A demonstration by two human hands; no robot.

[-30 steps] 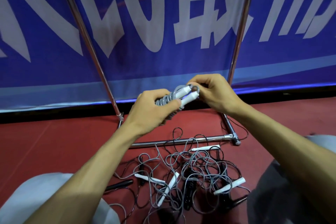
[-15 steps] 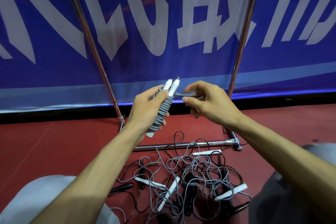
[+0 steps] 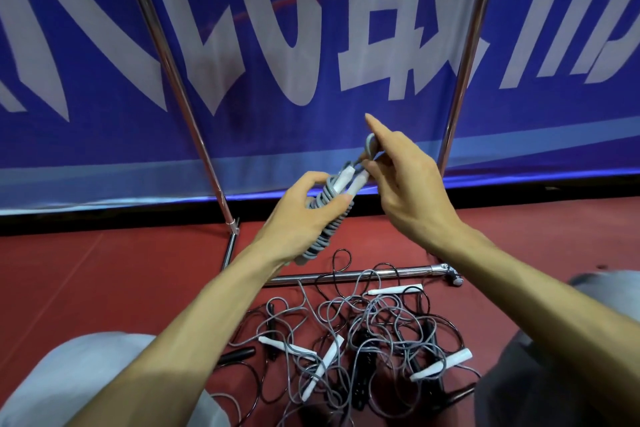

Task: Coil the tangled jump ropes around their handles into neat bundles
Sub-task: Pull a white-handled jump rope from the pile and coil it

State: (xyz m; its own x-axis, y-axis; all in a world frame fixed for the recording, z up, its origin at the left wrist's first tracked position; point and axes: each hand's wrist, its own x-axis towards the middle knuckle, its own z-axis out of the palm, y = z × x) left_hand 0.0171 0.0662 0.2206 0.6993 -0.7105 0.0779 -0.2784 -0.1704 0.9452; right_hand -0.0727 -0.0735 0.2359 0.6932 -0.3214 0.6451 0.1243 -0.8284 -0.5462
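My left hand (image 3: 304,215) grips a bundle (image 3: 329,218) of two white handles wrapped in grey rope, held tilted in the air above the floor. Just right of the bundle's top, my right hand (image 3: 401,180) pinches the last grey loop (image 3: 370,146) of that rope, with the index finger pointing up. Below, on the red floor, lies a tangled pile of grey and black jump ropes (image 3: 367,340) with several white handles (image 3: 441,364) and black handles (image 3: 362,364) mixed in.
A chrome stand's base bar (image 3: 374,273) lies across the floor just behind the pile, and its two uprights (image 3: 180,94) rise in front of a blue banner (image 3: 311,45). My knees (image 3: 79,378) flank the pile left and right.
My right hand has lifted and drawn the rope's end loop up past the handle tips. The bundle in my left hand has tipped from upright to slanting right.
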